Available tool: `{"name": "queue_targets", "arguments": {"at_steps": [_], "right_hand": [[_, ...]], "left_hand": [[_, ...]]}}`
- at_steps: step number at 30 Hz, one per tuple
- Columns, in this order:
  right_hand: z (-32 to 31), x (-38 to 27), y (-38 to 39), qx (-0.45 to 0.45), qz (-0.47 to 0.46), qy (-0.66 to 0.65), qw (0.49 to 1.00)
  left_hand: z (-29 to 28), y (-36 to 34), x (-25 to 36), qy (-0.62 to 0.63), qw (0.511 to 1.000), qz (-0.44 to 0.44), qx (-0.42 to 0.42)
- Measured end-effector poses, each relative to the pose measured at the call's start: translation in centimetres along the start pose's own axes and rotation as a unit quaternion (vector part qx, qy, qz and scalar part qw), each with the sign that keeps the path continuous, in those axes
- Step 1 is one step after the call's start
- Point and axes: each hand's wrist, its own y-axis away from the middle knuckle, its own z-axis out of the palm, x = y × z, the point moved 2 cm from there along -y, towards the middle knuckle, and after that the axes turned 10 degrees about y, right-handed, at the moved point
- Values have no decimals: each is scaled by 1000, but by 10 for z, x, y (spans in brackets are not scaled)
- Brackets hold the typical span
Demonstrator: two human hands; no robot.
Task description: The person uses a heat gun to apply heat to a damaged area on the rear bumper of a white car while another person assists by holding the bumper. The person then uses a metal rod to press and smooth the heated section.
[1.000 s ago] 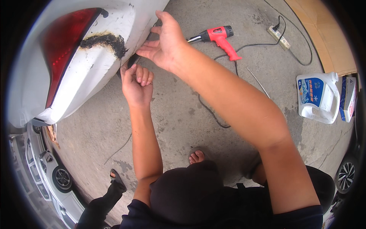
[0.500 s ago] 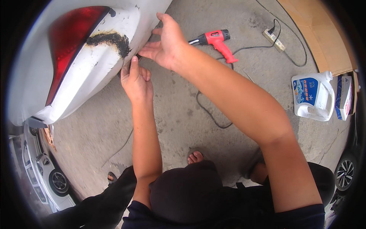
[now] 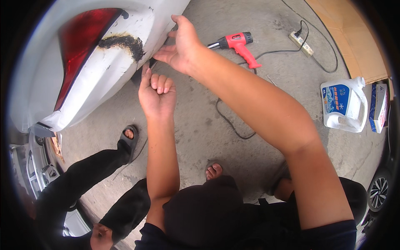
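Observation:
A white car body panel (image 3: 87, 96) fills the upper left, with a red tail lamp (image 3: 77, 43) and a scorched black patch (image 3: 125, 43). My right hand (image 3: 179, 50) rests its spread fingertips along the panel's lower edge, right of that patch. Below it, my left hand (image 3: 156, 93) has several fingers curled, its upper fingertips at the panel edge; what they hold, if anything, is hidden. A red heat gun (image 3: 243, 52) lies on the concrete floor beyond my right hand, its nozzle partly behind that hand.
A power strip (image 3: 301, 43) with cables lies upper right, near a cardboard sheet (image 3: 343, 35). A white jug (image 3: 343, 121) and a box (image 3: 377, 108) stand at the right. Another person's legs (image 3: 91, 166) are at lower left. Cars show at both rims.
The other person's legs have come further into view from the lower left, toward the car. My left hand shifted slightly right, its fingers curling again; my right hand stays at the panel edge.

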Motion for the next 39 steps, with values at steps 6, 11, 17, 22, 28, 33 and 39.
{"name": "queue_targets", "arguments": {"at_steps": [6, 11, 17, 22, 28, 33, 39], "right_hand": [[-1, 0, -2, -3, 5, 7, 1000], [-2, 0, -4, -14, 9, 5, 1000], [-1, -2, -4, 1, 33, 21, 999], [-5, -2, -3, -23, 33, 28, 999], [-19, 11, -14, -41, 8, 38, 998], [-29, 20, -27, 1, 3, 51, 999], [-30, 26, -33, 2, 9, 36, 999]], "left_hand": [[2, 5, -1, 107, 992, -50, -40], [2, 6, -4, 156, 983, -76, -62], [5, 1, -18, 162, 982, -72, -69], [10, 3, -16, 180, 978, -74, -80], [14, 1, -16, 218, 971, -67, -66], [13, 1, -14, 204, 973, -68, -79], [10, 0, -14, 188, 976, -65, -92]]}}
